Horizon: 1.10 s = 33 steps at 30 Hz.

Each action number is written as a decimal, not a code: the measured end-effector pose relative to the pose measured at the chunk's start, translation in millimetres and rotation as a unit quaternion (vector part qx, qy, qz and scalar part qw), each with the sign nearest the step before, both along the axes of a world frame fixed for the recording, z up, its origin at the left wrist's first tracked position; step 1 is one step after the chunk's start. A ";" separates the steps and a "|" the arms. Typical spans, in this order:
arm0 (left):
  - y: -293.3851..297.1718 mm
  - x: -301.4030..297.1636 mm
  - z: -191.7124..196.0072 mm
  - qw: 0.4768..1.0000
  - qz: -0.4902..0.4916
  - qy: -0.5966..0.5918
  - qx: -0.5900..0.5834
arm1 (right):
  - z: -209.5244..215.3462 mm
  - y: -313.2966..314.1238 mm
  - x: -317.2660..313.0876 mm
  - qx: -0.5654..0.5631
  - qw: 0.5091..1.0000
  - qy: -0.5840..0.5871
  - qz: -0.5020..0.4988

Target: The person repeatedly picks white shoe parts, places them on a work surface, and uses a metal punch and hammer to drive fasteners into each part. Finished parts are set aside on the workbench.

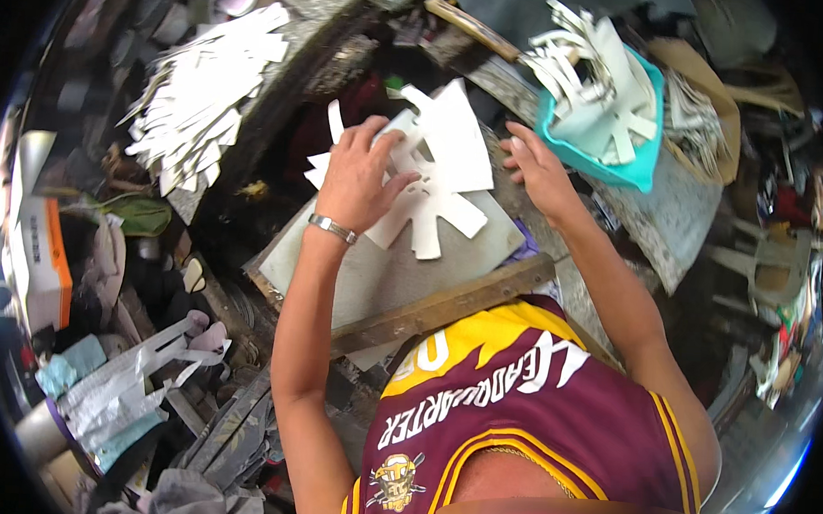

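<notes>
White flat cut-out pieces with strap-like arms (433, 194) lie loosely overlapped on a grey board (374, 274) in front of me. My left hand (360, 172), with a metal watch at its wrist, is over the left side of these pieces. Its fingers curve and the thumb is spread apart from them; the fingertips seem to touch the white material. To the right of the pieces, my right hand (539, 175) hovers with nothing in it, its fingers slightly apart. It is close to a teal basin (652, 166) that holds more white cut-outs (603, 72).
A wooden bar (446, 304) edges the board nearest me. At the upper left lies a tall stack of white strips (207, 92). A wooden handle (472, 27) points toward the basin. Beside the basin stands a brown bag (726, 105) of scraps. Clutter and an orange-white box (46, 264) fill the left.
</notes>
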<state>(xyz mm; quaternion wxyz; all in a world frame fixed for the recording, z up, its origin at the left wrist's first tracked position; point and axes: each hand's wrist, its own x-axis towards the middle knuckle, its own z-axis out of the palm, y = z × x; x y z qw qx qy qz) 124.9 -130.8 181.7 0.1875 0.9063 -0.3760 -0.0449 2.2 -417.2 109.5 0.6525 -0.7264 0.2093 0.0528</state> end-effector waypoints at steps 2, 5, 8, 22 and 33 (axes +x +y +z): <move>-8.1 2.1 -25.1 1.000 0.017 0.002 -0.026 | 3.1 1.9 -3.3 0.022 1.000 0.001 -0.005; -8.6 2.4 -41.6 1.000 0.011 -0.009 -0.025 | 0.3 15.0 -3.2 -0.021 1.000 0.013 0.002; -11.6 1.3 -39.9 0.998 -0.012 -0.041 -0.046 | -8.5 28.0 3.5 -0.082 0.997 0.008 -0.001; -76.9 -44.0 68.0 0.957 -0.089 -0.080 -0.262 | 78.2 -73.6 4.1 0.057 0.986 -0.148 -0.046; -48.9 -65.4 70.0 0.919 -0.080 -0.158 -0.352 | 40.3 -330.3 43.3 -0.421 0.903 -0.079 -0.042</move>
